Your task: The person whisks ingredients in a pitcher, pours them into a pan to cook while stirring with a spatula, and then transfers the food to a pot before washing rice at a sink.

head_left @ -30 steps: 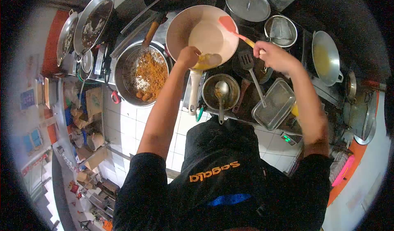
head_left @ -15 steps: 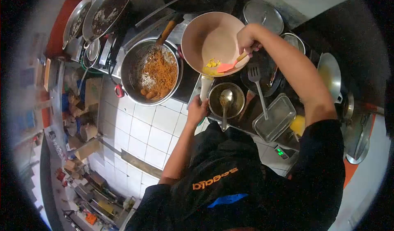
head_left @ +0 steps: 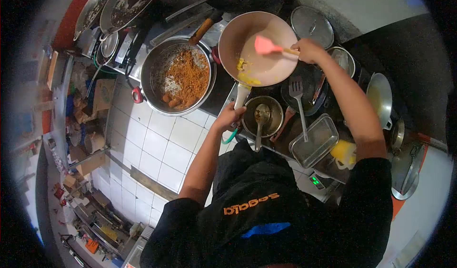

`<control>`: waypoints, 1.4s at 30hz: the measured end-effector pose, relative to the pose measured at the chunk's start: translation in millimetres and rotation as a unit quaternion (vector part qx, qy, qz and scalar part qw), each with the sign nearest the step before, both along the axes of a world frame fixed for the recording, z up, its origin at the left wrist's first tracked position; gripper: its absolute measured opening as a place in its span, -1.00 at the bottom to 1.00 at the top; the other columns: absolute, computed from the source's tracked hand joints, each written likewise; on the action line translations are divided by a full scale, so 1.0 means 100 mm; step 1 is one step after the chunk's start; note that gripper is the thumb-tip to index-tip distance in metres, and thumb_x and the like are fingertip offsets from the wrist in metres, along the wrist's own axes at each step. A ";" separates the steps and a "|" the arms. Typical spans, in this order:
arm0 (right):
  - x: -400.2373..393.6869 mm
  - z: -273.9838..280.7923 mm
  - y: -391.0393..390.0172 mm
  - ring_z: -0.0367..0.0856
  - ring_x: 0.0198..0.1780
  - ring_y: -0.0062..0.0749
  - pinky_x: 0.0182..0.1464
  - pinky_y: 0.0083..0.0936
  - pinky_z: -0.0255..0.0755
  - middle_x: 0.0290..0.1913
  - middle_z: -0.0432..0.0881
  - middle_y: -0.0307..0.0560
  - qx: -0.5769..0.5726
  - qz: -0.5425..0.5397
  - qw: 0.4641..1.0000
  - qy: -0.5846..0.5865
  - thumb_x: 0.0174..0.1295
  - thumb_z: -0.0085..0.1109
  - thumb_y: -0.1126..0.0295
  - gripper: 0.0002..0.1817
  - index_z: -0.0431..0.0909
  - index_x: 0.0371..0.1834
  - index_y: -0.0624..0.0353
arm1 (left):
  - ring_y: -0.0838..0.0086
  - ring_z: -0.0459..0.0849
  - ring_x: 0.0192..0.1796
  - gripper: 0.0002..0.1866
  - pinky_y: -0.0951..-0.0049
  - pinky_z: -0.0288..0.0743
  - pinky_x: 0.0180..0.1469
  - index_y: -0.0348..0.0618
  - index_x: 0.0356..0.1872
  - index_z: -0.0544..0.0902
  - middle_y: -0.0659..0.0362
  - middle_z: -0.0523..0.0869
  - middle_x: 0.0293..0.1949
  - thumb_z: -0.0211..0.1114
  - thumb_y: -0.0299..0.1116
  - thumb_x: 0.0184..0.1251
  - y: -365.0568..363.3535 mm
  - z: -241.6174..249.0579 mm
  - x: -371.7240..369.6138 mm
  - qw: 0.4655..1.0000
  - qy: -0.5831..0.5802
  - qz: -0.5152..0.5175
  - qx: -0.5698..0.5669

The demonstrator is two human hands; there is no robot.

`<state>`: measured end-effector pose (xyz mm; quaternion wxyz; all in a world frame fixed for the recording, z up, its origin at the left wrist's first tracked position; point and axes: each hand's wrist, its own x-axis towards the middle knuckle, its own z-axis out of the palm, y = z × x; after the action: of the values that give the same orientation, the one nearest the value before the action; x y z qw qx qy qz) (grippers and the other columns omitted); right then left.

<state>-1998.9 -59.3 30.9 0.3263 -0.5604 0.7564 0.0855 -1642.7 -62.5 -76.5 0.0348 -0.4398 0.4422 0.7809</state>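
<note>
My left hand (head_left: 230, 116) is wrapped round the pale handle of a deep cream-pink pan (head_left: 228, 30), which is tilted toward me. In my right hand (head_left: 308, 52) is a spatula (head_left: 267, 46) with a pink head and a wooden handle, held over the pan's inside. Bits of yellow food (head_left: 243, 68) and a yellow smear lie on the pan wall nearest the handle. Left of the pan sits a metal bowl (head_left: 150, 101) with orange-brown crumbly food, white patches and a few round brown lumps.
Just below the pan stands a small steel pot (head_left: 245, 120) with a spoon (head_left: 259, 127) in it. A slotted turner (head_left: 297, 89) rests against a rectangular clear container (head_left: 309, 157); a yellow mug (head_left: 343, 152) is beside it. Behind are a dark wok (head_left: 266, 1) and a round lid (head_left: 312, 27).
My right hand has lifted the spatula off the yellow food and moved it up and back over the pan's middle. The view has shifted slightly. My left hand keeps its hold.
</note>
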 end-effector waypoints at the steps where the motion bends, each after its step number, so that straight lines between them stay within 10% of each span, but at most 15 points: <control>1: 0.04 0.00 0.04 0.63 -0.24 -0.13 -0.24 -0.27 0.49 -0.27 0.65 0.00 -0.095 -0.047 0.994 0.029 0.01 0.12 0.47 -0.60 0.58 -0.02 -0.10 | 0.62 0.35 -0.69 -0.75 0.60 0.22 -0.67 -0.22 -0.13 0.42 0.28 0.47 -0.57 0.19 -0.32 0.26 0.01 -0.06 0.01 1.000 0.002 0.001 -0.001; 14: 0.87 0.15 0.61 0.53 -0.11 -0.06 -0.07 -0.29 0.39 -0.17 0.55 -0.02 -0.245 -0.193 0.950 0.004 0.03 -0.12 0.64 -0.51 0.58 -0.03 -0.12 | 0.72 0.31 -0.67 -0.78 0.62 0.15 -0.66 -0.20 -0.18 0.47 0.37 0.42 -0.63 0.19 -0.31 0.26 0.11 0.13 0.22 0.990 0.029 -0.010 -0.139; 21: 1.32 0.15 0.95 0.48 -0.12 0.02 -0.05 -0.26 0.39 -0.22 0.54 0.06 -0.270 -0.027 0.954 -0.130 -0.10 -0.15 0.73 -0.41 0.55 0.02 0.00 | 0.68 0.32 -0.69 -0.76 0.61 0.19 -0.67 -0.21 -0.18 0.48 0.35 0.41 -0.66 0.20 -0.28 0.25 0.43 0.49 0.72 0.989 -0.016 -0.059 -0.133; 31: 2.25 0.71 0.78 0.52 -0.18 -0.10 -0.10 -0.42 0.38 -0.25 0.52 0.08 -0.270 -0.014 0.925 -0.266 -0.10 0.05 0.70 -0.50 0.50 0.03 0.23 | 0.67 0.34 -0.71 -0.77 0.60 0.21 -0.69 -0.23 -0.24 0.48 0.30 0.44 -0.67 0.24 -0.31 0.21 1.19 1.18 1.82 0.965 -0.102 0.195 -0.141; 37: 3.28 0.40 0.41 0.53 -0.18 -0.17 -0.11 -0.42 0.38 -0.25 0.51 0.06 -0.277 0.019 0.863 -0.422 0.01 0.10 0.59 -0.55 0.48 0.05 0.20 | 0.40 0.50 -0.61 -0.85 0.37 0.34 -0.51 -0.28 -0.35 0.47 0.08 0.51 -0.66 0.21 -0.42 0.16 0.93 0.89 2.36 0.773 -0.275 0.256 -0.511; 39: 3.62 0.24 0.30 0.51 -0.18 -0.25 -0.10 -0.46 0.37 -0.27 0.48 0.01 -0.310 0.029 0.828 -0.466 0.03 0.10 0.59 -0.54 0.46 0.09 0.21 | -0.05 0.55 -0.48 -0.84 0.16 0.38 -0.44 -0.24 -0.39 0.46 -0.11 0.58 -0.56 0.20 -0.36 0.16 0.72 0.97 2.44 0.739 -0.354 0.258 -0.512; 42: 3.87 -0.02 0.12 0.50 -0.17 -0.21 -0.11 -0.45 0.37 -0.23 0.48 0.03 -0.264 0.049 0.832 -0.485 0.05 0.07 0.58 -0.56 0.46 0.08 0.22 | 0.00 0.56 -0.47 -0.86 0.23 0.39 -0.43 -0.23 -0.38 0.47 -0.10 0.58 -0.55 0.19 -0.38 0.16 0.42 0.93 2.57 0.702 -0.375 0.269 -0.542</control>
<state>-1611.5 -47.7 28.7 0.4868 -0.6309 0.4663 -0.3842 -1385.8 -20.8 16.3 -0.2583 -0.7398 0.6021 0.1535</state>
